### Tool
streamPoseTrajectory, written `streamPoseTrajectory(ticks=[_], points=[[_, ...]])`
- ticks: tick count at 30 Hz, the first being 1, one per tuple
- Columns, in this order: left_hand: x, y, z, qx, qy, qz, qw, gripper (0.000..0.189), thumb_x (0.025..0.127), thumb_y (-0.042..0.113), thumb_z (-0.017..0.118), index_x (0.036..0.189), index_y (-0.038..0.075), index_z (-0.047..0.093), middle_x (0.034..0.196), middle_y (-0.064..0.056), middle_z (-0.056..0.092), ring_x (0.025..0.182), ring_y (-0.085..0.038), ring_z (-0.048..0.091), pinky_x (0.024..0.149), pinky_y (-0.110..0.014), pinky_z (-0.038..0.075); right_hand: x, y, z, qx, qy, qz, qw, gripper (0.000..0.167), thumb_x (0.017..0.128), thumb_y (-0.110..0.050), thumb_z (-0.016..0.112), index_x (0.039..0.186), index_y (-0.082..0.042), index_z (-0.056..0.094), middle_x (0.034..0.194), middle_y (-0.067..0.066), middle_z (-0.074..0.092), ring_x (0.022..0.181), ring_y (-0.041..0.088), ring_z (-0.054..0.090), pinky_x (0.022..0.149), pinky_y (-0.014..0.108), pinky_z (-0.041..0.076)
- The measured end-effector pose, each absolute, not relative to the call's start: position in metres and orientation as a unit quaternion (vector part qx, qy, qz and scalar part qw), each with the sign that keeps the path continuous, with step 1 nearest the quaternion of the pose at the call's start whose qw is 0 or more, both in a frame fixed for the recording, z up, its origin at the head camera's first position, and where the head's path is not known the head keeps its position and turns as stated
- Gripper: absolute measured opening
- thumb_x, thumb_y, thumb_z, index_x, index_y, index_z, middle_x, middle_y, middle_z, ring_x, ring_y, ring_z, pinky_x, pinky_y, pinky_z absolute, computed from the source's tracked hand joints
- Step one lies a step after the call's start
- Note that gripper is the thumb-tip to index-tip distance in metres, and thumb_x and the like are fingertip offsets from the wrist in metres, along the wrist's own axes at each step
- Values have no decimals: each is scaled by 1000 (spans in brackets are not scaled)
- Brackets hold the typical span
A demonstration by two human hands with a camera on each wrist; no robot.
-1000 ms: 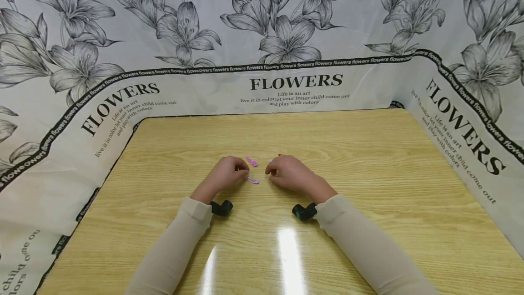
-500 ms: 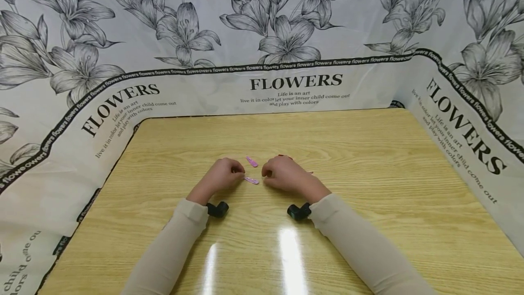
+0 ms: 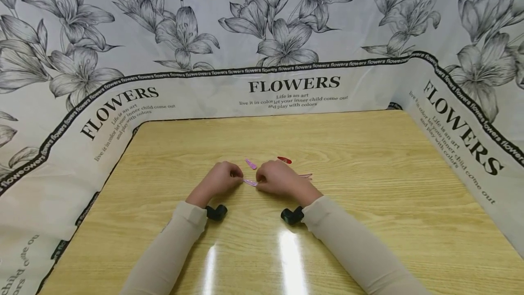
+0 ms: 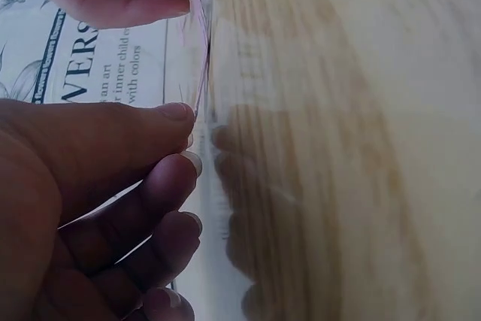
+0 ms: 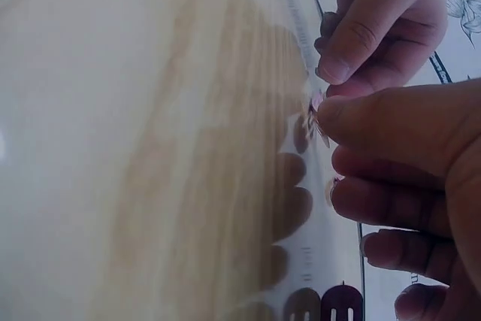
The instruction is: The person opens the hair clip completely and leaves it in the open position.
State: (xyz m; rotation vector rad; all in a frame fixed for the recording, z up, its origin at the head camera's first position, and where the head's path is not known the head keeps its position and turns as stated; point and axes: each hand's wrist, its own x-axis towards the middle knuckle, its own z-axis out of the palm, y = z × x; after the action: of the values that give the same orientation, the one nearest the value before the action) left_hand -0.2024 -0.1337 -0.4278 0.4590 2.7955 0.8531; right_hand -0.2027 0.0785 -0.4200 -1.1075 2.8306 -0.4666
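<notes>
The left hand (image 3: 219, 180) pinches one end of the nearer pink clip (image 3: 249, 182), low at the tabletop (image 3: 348, 149) between both hands; the right hand's (image 3: 282, 179) bent fingers meet the other end, grip unclear. It looks light, stiff, slippery, best held by its tips. Beyond, the cloth (image 3: 213, 97) reads "FLOWERS", "Life is an art".

The tabletop (image 3: 348, 149) had a smooth, glossy wood-grain finish; the backdrop (image 3: 196, 97) looked like printed cloth, the sleeves (image 3: 356, 242) matt fabric.

Glare streaks the bright tabletop (image 3: 360, 158) in the head view — wrist views are dimmer, softer.
</notes>
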Motion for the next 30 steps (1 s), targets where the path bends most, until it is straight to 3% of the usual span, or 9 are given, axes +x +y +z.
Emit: streamPoseTrajectory(ticks=[13,30], points=[[-202,-131,-435,162,944,279,72,6,89,17,70,85,14,72,81,2,67,72,-11,55,70,-28,48,-199,71,-425,-331,933,-136,29,22,90,-34,68,74,-19,65,68,-8,56,66,10,50,68,30,43],[-201,-134,-437,161,939,290,93,10,91,18,66,82,14,70,79,3,65,70,-11,54,68,-27,46,-198,72,-425,-320,932,-164,35,11,88,-28,70,84,-18,70,75,-8,62,70,10,54,72,30,47]])
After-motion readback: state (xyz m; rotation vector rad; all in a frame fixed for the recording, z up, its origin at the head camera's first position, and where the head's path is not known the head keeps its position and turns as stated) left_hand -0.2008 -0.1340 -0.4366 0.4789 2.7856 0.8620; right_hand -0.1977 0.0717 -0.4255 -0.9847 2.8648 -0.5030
